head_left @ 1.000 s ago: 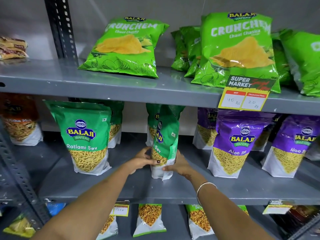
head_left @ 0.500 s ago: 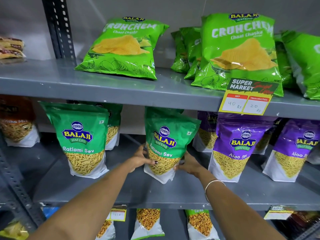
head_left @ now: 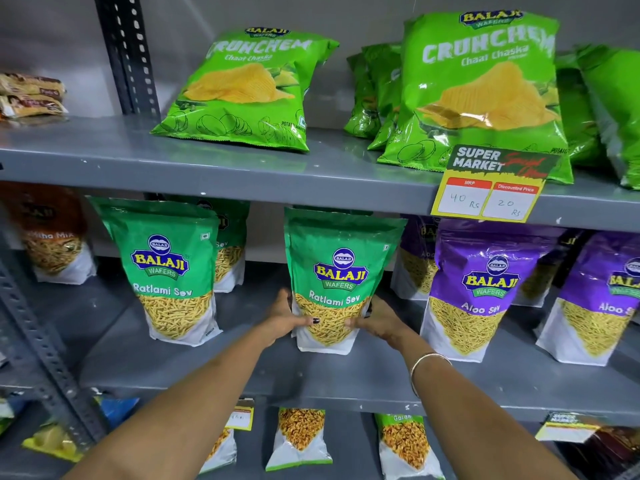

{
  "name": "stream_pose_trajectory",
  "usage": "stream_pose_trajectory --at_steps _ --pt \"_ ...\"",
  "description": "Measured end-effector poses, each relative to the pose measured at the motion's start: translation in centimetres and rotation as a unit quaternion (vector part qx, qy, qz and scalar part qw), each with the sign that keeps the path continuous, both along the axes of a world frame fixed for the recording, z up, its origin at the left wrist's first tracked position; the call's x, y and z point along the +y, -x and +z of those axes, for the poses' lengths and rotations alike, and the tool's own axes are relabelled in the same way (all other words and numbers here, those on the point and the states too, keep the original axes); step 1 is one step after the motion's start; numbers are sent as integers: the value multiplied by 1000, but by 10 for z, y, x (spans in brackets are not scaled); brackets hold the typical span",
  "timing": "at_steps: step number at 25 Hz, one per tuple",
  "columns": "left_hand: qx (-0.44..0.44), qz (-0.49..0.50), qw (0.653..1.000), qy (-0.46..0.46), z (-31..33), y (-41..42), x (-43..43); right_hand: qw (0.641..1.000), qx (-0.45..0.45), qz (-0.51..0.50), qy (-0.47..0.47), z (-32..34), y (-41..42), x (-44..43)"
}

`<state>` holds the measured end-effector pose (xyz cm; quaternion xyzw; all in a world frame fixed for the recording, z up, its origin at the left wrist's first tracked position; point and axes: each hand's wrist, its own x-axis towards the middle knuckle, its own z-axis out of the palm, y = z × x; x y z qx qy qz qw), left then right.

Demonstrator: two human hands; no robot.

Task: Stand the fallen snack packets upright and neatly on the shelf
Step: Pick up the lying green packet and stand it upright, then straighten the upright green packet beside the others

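Observation:
A green Ratlami Sev packet stands upright on the middle shelf, its front facing me. My left hand presses its lower left side and my right hand grips its lower right side. A second green Ratlami Sev packet stands upright to the left, with another one behind it. Purple Aloo Sev packets stand to the right. On the top shelf a light green Crunchem chips bag lies tilted back, and a larger-looking one leans at the right.
A dark slotted upright rises at the top left, another slants at the lower left. A yellow price tag hangs on the top shelf's edge. An orange-brown mix packet stands far left. More packets stand on the bottom shelf.
The packet between my hands was turned edge-on a second ago; it has rotated to face front and now stands flat on its base. The view has shifted slightly closer.

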<state>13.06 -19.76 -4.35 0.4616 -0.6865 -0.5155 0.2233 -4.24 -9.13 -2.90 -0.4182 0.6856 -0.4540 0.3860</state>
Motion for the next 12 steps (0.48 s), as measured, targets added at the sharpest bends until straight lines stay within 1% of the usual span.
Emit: stream_pose_trajectory --at_steps 3,4,5,7,8,10,11,12 --pt "-3 5 1000 5 0 1 4 999 -25 27 -14 2 -1 0" --pt "-7 4 1000 2 0 -1 5 997 -30 45 -49 5 0 -1" --pt "-13 1 1000 7 0 -4 6 993 -12 56 -107 5 2 -1" --pt "-56 -5 998 19 -1 -16 8 961 51 64 -264 7 7 1" --pt "-89 -1 996 23 -2 -29 8 941 71 63 -325 6 6 0" --pt "-116 26 993 7 -3 -60 3 924 53 67 -372 8 -6 -7" --pt "-108 45 993 0 -3 -78 -1 918 42 86 -385 12 -20 -14" --pt "-110 66 991 24 -4 -97 -5 909 40 123 -397 18 -38 -21"
